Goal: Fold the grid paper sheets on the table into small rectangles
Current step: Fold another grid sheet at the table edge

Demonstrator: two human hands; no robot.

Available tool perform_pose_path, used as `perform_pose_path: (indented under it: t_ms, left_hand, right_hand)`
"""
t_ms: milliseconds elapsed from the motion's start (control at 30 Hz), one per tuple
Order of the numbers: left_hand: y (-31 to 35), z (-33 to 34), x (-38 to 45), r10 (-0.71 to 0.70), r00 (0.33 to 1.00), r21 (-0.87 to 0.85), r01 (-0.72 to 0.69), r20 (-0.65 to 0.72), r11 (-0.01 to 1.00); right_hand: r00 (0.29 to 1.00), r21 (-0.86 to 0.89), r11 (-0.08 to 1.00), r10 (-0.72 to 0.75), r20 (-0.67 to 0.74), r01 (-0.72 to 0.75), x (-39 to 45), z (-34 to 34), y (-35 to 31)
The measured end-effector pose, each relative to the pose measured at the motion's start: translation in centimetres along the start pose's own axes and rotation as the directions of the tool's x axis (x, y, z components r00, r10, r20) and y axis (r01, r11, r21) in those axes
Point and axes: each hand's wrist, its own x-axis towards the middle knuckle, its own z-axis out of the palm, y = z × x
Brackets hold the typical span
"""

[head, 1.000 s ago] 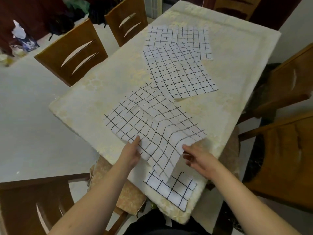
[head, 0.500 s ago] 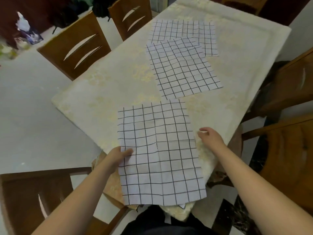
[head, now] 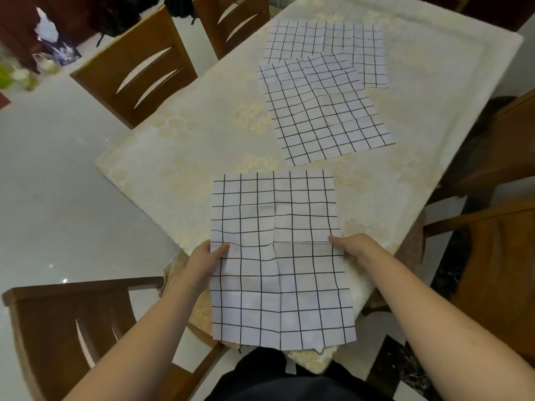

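The person is holding one grid paper sheet [head: 278, 256] flat at the near edge of the table [head: 185, 146], and its lower part is hanging past that edge toward the body. The left hand [head: 202, 263] is pinching the left side of the sheet at about half height, with the thumb on top. The right hand [head: 351, 246] is touching the right side at the same height with its fingers; whether they are curling under the paper is not possible to tell. Both hands are sitting at the ends of an old crease line, which probably is the reason for this grip: from there the sheet can be folded in half along that line. Two more grid sheets [head: 324, 111] are lying overlapped toward the far right corner of the table, well apart from the hands, probably waiting for their turn. Wooden chairs [head: 136, 68] are standing around the table.
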Motion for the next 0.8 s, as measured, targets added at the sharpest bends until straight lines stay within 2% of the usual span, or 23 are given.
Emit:
perform_pose_path:
  t_ms: [100,200,333,400,500,633,733,800]
  left_hand:
    - [1.0,0.0,-0.3,0.012,1.000,-0.048,-0.011,0.008,0.999]
    - [1.7,-0.1,0.2,0.064,0.998,-0.031,-0.064,-0.018,0.997]
    - [3.8,-0.9,0.4,0.130,0.990,-0.107,-0.136,-0.056,0.985]
    - [5.6,-1.4,0.1,0.217,0.975,-0.093,-0.220,-0.039,0.971]
    - [8.6,-1.9,-0.2,0.382,0.923,0.076,-0.384,0.040,0.920]
    - [13.6,-2.6,-0.9,0.546,0.832,0.363,-0.540,0.096,0.759]
    - [17.3,-3.1,-1.5,0.613,0.786,0.514,-0.560,0.083,0.649]
    - [19.5,-3.3,-2.2,0.674,0.738,0.539,-0.586,0.045,0.605]
  right_hand:
    - [0.997,0.048,0.997,-0.065,0.041,0.063,-0.8,-0.9,0.2]
    - [0.984,0.178,0.971,-0.169,0.048,0.158,-2.1,-2.2,0.6]
    - [0.972,0.399,0.886,-0.212,-0.101,0.235,-3.5,-4.1,0.5]
    - [0.947,0.435,0.842,-0.268,-0.178,0.320,-4.6,-5.1,0.1]
    - [0.869,0.297,0.818,-0.440,-0.226,0.492,-6.2,-6.8,-0.5]
    - [0.716,-0.012,0.747,-0.642,-0.274,0.665,-8.2,-9.3,-2.3]
    - [0.592,-0.217,0.679,-0.725,-0.353,0.702,-9.0,-11.1,-4.1]
    - [0.509,-0.326,0.648,-0.752,-0.419,0.689,-9.4,-12.2,-5.3]
